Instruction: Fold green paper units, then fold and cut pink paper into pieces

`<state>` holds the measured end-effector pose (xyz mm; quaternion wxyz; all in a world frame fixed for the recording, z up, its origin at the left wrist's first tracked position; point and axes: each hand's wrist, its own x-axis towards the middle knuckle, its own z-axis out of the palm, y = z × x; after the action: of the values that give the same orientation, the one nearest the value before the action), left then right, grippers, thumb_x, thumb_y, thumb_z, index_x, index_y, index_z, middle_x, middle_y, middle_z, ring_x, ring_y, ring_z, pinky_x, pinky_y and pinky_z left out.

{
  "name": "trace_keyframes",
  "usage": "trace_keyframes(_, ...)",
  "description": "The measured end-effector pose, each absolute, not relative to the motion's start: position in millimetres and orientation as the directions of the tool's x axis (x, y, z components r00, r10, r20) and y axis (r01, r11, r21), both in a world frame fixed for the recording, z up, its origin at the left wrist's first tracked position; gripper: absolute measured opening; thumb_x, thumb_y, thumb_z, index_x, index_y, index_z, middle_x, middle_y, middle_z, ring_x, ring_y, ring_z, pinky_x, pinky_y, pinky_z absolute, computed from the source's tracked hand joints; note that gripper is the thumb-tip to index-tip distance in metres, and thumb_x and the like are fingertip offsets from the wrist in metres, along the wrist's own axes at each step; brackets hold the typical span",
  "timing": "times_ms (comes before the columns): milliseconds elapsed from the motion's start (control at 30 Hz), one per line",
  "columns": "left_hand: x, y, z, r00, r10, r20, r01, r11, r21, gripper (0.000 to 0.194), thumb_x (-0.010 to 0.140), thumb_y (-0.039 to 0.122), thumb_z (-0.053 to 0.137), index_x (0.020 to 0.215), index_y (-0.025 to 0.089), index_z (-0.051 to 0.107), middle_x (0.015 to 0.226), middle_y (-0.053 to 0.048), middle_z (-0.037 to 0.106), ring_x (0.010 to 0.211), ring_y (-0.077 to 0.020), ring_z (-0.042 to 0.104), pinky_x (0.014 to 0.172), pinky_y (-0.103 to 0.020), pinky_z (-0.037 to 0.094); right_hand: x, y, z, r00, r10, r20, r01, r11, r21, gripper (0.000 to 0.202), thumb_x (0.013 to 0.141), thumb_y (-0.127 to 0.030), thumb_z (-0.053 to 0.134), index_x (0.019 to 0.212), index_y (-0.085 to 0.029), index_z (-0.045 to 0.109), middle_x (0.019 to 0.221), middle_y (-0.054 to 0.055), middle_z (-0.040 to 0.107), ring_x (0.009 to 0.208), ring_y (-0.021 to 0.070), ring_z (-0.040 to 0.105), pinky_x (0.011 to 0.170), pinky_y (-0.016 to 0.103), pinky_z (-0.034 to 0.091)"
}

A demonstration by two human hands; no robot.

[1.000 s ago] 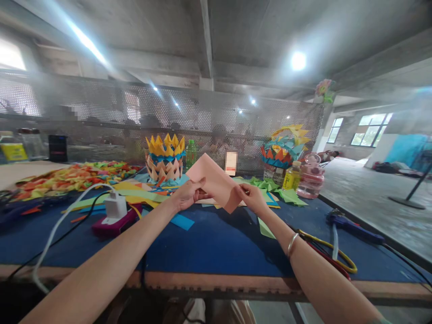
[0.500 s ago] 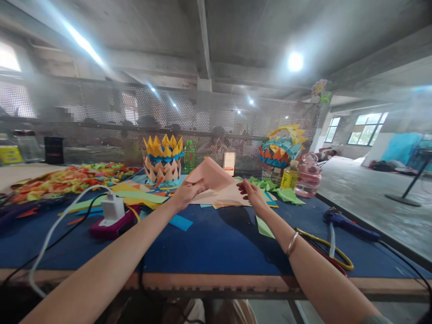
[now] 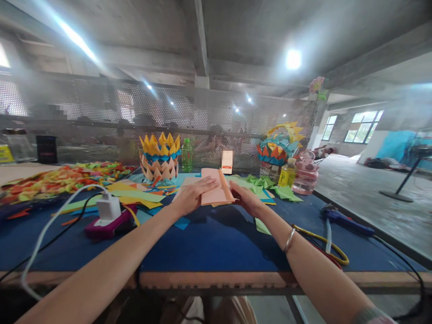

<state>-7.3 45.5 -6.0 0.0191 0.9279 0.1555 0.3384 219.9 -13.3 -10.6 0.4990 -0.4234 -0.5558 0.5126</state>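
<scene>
Currently, folded pink paper rectangle (image 3: 215, 194): frame centre, seemingly longest up-frame.
Left hand (image 3: 194, 196): nearer, fingers outstretched flat atop it.
Right hand (image 3: 245, 198): fingers half-curled at its right edge; grip, from here, I can't tell.

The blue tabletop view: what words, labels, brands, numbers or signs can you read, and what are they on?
No text is readable.
Small yellow plastic bottle: print too small.
Green plastic bottle: any marking too blurred.
Pale upright rectangle with a red strip: partly pixelated, illegible.
Black upright box: faint front mark, too blurred.
Pale pink paper in the middle: no print visible.
</scene>
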Motion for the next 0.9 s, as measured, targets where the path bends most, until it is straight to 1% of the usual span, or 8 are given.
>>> trace_keyframes(200,-2.2,40.5,-5.2,0.663,0.355,0.659,0.319,-0.93,0.179,0.048,0.087,0.011,0.04,0.133,0.019,0.053,0.143,-0.008,0.048,0.136,-0.0196,0.038,0.115,-0.044,0.027,217.3,-14.0,-12.3,-0.15,0.981,0.121,-0.018,0.12,-0.993,0.04,0.059,-0.054,0.077,0.07,-0.018,0.066,0.072,0.001,0.064,0.067,0.0132,0.055,0.065,0.025,0.043)
trace_keyframes(300,1.3,38.6,-0.7,0.431,0.592,0.682,0.31,-0.806,0.504,0.054,0.08,0.009,0.049,0.132,0.018,0.053,0.146,-0.007,0.045,0.137,-0.0222,0.036,0.116,-0.044,0.024,219.0,-12.1,-13.7,-0.119,0.981,0.156,0.008,0.158,-0.987,0.043,0.057,-0.057,0.077,0.068,-0.018,0.064,0.072,0.0,0.063,0.065,0.0123,0.054,0.063,0.024,0.042)
trace_keyframes(367,2.6,36.8,3.8,0.269,0.794,0.544,0.219,-0.601,0.769,0.054,0.079,0.012,0.054,0.133,0.018,0.051,0.147,-0.01,0.043,0.136,-0.0257,0.037,0.112,-0.047,0.033,220.3,-11.2,-14.5,-0.1,0.979,0.18,0.035,0.184,-0.982,0.043,0.057,-0.058,0.076,0.067,-0.018,0.063,0.071,-0.001,0.063,0.064,0.0114,0.053,0.061,0.023,0.04)
trace_keyframes(433,2.9,33.9,8.5,0.23,0.9,0.37,0.13,-0.405,0.905,0.049,0.083,0.023,0.055,0.131,0.016,0.05,0.142,-0.015,0.048,0.128,-0.0299,0.048,0.097,-0.049,0.049,220.9,-11.1,-14.8,-0.09,0.976,0.2,0.063,0.206,-0.976,0.043,0.058,-0.058,0.075,0.067,-0.018,0.063,0.069,-0.002,0.061,0.062,0.0106,0.051,0.059,0.023,0.039)
trace_keyframes(500,2.4,30.3,12.4,0.308,0.918,0.249,0.096,-0.291,0.952,0.043,0.087,0.037,0.054,0.123,0.015,0.055,0.13,-0.018,0.058,0.112,-0.031,0.06,0.079,-0.045,0.058,220.7,-12.1,-14.6,-0.087,0.973,0.215,0.086,0.223,-0.971,0.043,0.06,-0.058,0.074,0.066,-0.018,0.063,0.067,-0.002,0.06,0.061,0.0103,0.05,0.058,0.022,0.038)
trace_keyframes(600,0.4,26.9,15.9,0.428,0.901,0.064,-0.003,-0.069,0.998,0.037,0.082,0.046,0.063,0.106,0.018,0.063,0.112,-0.013,0.069,0.093,-0.0247,0.068,0.068,-0.034,0.058,219.8,-14.1,-13.2,-0.096,0.969,0.228,0.101,0.238,-0.966,0.042,0.062,-0.059,0.072,0.068,-0.018,0.063,0.069,-0.002,0.06,0.063,0.011,0.05,0.06,0.023,0.039)
trace_keyframes(700,-2.1,28.1,16.9,0.449,0.893,-0.022,-0.144,0.097,0.985,0.034,0.073,0.041,0.076,0.096,0.018,0.066,0.096,-0.008,0.072,0.079,-0.0192,0.068,0.065,-0.028,0.055,218.6,-15.8,-11.8,-0.121,0.964,0.236,0.102,0.249,-0.963,0.042,0.063,-0.06,0.071,0.071,-0.019,0.064,0.071,-0.001,0.061,0.065,0.0127,0.052,0.062,0.025,0.041)
trace_keyframes(900,-3.0,31.6,15.1,0.473,0.881,-0.015,-0.231,0.14,0.963,0.026,0.067,0.029,0.081,0.085,0.015,0.068,0.085,-0.007,0.072,0.076,-0.0178,0.067,0.07,-0.028,0.051,215.4,-18.7,-11.6,-0.192,0.953,0.233,0.128,0.26,-0.957,0.045,0.061,-0.062,0.073,0.068,-0.019,0.064,0.067,-0.001,0.059,0.065,0.0134,0.052,0.061,0.025,0.041)
